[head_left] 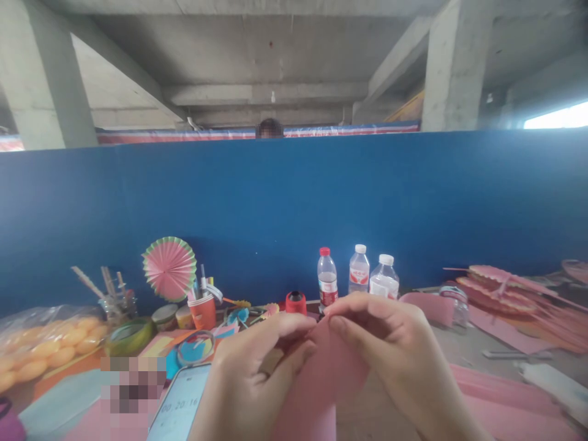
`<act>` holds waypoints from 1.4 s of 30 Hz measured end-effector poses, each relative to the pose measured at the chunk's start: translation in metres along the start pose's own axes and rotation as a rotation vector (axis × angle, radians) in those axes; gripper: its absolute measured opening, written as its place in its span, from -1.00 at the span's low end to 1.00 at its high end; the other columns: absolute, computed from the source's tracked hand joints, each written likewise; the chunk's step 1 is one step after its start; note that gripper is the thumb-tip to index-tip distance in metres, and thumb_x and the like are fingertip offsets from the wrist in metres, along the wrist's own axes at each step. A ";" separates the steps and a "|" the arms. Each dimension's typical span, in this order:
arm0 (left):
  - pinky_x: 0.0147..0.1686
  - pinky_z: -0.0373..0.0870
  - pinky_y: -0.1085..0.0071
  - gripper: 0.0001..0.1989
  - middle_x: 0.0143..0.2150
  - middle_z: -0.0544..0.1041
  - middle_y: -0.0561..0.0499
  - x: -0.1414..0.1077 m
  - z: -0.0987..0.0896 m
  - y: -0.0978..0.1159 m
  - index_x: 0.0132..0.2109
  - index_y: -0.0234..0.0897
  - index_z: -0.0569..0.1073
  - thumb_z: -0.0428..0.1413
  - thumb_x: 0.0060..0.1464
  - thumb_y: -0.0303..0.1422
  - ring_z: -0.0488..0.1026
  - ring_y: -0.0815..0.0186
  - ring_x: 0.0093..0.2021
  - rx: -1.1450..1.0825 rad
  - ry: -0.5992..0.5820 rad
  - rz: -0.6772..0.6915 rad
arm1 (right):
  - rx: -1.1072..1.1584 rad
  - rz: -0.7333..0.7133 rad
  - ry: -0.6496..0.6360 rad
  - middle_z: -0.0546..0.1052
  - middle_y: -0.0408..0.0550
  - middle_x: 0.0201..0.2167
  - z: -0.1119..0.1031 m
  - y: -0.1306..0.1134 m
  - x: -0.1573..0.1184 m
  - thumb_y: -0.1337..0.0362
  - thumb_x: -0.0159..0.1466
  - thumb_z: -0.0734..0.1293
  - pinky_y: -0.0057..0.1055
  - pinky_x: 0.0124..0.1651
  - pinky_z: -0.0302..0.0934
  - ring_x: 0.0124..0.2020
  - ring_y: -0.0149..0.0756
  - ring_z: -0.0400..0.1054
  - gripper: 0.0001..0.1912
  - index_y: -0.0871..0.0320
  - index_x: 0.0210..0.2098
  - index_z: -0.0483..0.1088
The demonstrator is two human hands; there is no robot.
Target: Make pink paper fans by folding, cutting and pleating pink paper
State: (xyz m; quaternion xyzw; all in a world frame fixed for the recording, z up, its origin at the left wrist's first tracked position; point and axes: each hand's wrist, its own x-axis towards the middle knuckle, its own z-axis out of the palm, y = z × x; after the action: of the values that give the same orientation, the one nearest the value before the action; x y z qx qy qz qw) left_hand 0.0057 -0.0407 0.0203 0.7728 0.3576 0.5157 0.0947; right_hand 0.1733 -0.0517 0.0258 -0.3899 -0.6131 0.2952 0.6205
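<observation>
Beyond pink paper (313, 383), three bottles (359, 274).

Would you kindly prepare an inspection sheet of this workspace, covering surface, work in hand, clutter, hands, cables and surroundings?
Surface: greyish-brown tabletop, partly covered by flat coloured paper sheets.
Work in hand: thin pink paper sheet, held up over the tabletop.
Clutter: red-capped clear plastic bottle, two white-capped clear plastic bottles, orange cup of pens, round pink-and-green pleated paper fan, lit rectangular phone.
Hands: left hand and right hand both pinch the pink sheet, fingertips close together.
Cables: nothing seen.
Surroundings: long blue partition panel behind the tabletop; grey concrete pillars beyond; person's head partly visible above the panel.
</observation>
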 end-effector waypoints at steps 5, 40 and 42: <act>-0.34 0.45 0.66 -0.75 -0.27 0.61 0.24 -0.002 0.000 0.000 -0.21 -0.01 0.54 0.15 0.02 -0.50 0.56 0.43 -0.33 -0.059 0.026 0.091 | 0.132 0.042 0.005 0.50 -0.20 -0.52 0.004 0.000 -0.004 0.29 0.14 0.36 -0.55 -0.35 0.24 -0.45 -0.43 0.36 -0.92 0.08 -0.48 0.50; -0.31 0.43 0.61 -0.68 -0.32 0.56 0.15 -0.002 -0.004 -0.004 -0.02 -0.05 0.48 0.07 0.12 -0.50 0.50 0.44 -0.34 -0.032 -0.120 0.175 | 0.252 0.184 0.022 0.52 -0.16 -0.55 0.009 -0.003 -0.002 0.28 -0.03 0.44 -0.51 -0.43 0.21 -0.50 -0.40 0.36 -0.93 0.13 -0.53 0.49; -0.30 0.43 0.62 -0.68 -0.30 0.57 0.16 -0.002 -0.004 -0.004 -0.03 -0.04 0.49 0.07 0.12 -0.50 0.51 0.44 -0.33 -0.016 -0.098 0.171 | 0.237 0.181 0.025 0.52 -0.15 -0.55 0.009 -0.004 -0.002 0.26 -0.01 0.44 -0.50 -0.42 0.22 -0.50 -0.40 0.36 -0.92 0.13 -0.54 0.48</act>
State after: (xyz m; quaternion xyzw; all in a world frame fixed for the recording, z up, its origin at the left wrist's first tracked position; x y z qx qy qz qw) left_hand 0.0000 -0.0397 0.0184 0.8241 0.2813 0.4861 0.0739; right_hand 0.1635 -0.0545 0.0275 -0.3712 -0.5285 0.4152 0.6407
